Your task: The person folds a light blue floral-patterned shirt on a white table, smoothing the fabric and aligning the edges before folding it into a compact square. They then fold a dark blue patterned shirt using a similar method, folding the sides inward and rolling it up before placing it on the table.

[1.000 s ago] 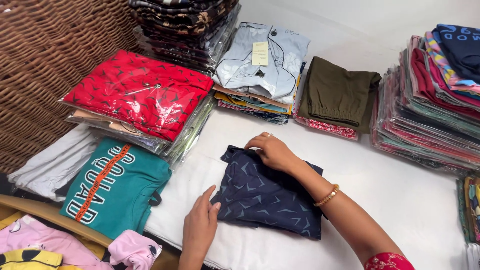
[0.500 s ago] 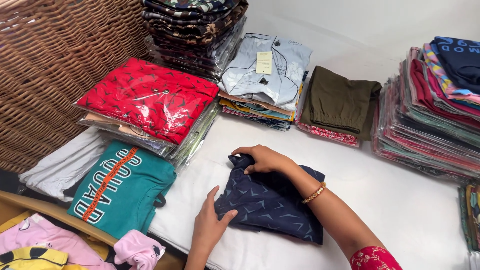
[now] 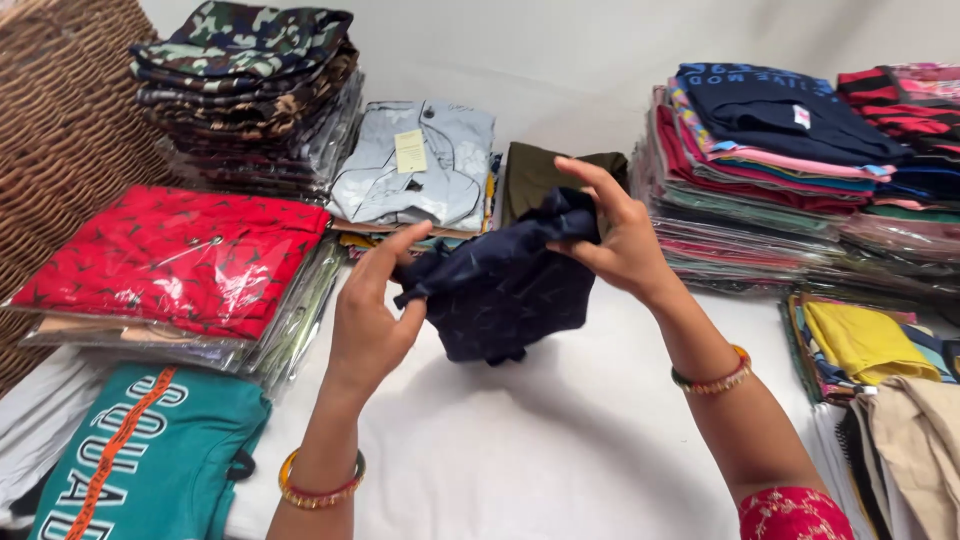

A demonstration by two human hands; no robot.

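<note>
A: What are the hands doing?

B: Both grip one dark navy patterned garment (image 3: pixel 505 285), lifted clear above the white table (image 3: pixel 560 440). The left hand (image 3: pixel 372 310) pinches its left edge between thumb and fingers, and the right hand (image 3: pixel 618 235) clutches the upper right corner, fingers curled over the cloth. The garment hangs bunched between them

A: Anything on the wrists?

B: A red and gold bangle (image 3: pixel 320 485) on the left, another bangle (image 3: pixel 712 378) on the right, and a red sleeve (image 3: pixel 795 512) at the bottom edge

A: And around them?

B: Just behind the garment lies an olive folded piece (image 3: pixel 535 170), beside a pale grey shirt (image 3: pixel 420 165) in clear wrap. Left of the hands is a red bagged shirt (image 3: pixel 180 255) on a stack, with a teal printed shirt (image 3: pixel 140 460) nearer the camera. A camouflage pile (image 3: pixel 245 90) stands at the back left next to a wicker basket (image 3: pixel 60 130). At the right rise tall stacks of folded clothes (image 3: pixel 770 170), with a yellow garment (image 3: pixel 860 335) below them
</note>
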